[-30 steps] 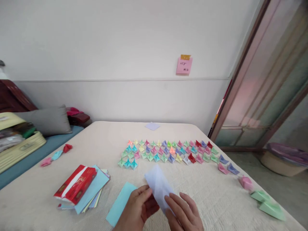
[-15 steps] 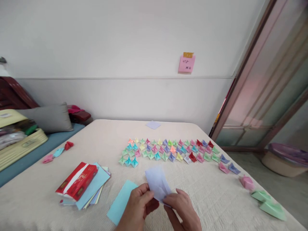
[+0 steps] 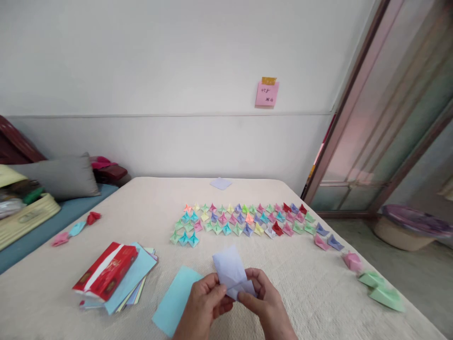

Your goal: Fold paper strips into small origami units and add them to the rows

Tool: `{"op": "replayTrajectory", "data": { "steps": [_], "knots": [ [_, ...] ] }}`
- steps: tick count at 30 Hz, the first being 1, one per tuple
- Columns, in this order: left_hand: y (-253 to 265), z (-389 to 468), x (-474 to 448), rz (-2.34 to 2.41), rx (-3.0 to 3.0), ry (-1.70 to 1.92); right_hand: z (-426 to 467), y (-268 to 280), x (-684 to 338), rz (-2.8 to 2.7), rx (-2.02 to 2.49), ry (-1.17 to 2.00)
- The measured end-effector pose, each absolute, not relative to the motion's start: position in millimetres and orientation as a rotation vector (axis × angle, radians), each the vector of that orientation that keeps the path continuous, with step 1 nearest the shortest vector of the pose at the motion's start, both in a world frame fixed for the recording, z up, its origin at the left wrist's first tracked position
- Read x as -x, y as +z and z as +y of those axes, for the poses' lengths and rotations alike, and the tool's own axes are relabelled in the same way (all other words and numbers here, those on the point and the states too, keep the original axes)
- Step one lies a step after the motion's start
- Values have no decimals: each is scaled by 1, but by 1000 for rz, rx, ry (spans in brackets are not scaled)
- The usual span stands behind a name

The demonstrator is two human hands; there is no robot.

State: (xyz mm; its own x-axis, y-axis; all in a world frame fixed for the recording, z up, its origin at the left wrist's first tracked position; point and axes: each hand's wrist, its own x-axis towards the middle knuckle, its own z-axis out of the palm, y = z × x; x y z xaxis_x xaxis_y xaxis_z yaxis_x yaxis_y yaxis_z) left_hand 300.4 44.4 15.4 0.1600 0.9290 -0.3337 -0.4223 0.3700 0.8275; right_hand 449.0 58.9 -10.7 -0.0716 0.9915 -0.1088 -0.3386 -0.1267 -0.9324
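A pale lavender sheet of paper [image 3: 229,268], partly folded, is held up between both hands at the front of the table. My left hand [image 3: 208,300] pinches its lower left edge between thumb and fingers. On the lower right, my right hand [image 3: 264,300] grips a folded flap, thumb in front and fingers behind. Beside my left hand a light blue sheet [image 3: 177,300] lies flat on the cream cloth. Beyond the hands stand rows of small folded paper boats [image 3: 226,229] in many colours.
At left, a red tissue pack [image 3: 106,271] rests on a stack of coloured paper [image 3: 136,278]. Green folded boats [image 3: 385,295] and a pink folded piece [image 3: 352,260] lie along the right edge. A lavender sheet [image 3: 221,183] lies at the far edge. A tub [image 3: 406,231] stands on the floor.
My right hand has shifted its grip, and a flap at the paper's lower end is now folded across. The view has turned slightly to the right.
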Motion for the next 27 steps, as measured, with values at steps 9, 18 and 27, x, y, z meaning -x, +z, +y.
{"op": "replayTrajectory", "data": {
  "steps": [9, 18, 27],
  "knots": [
    [22, 43, -304, 959, -945, 1062, 58, -8, -450, -875, 953, 1631],
    [20, 46, -295, 1039, -955, 994, 64, -9, -461, -1048, 976, 1671],
    [19, 44, -303, 937, -538, 1208, 63, -11, -455, -1193, 1188, 1396]
  ]
}}
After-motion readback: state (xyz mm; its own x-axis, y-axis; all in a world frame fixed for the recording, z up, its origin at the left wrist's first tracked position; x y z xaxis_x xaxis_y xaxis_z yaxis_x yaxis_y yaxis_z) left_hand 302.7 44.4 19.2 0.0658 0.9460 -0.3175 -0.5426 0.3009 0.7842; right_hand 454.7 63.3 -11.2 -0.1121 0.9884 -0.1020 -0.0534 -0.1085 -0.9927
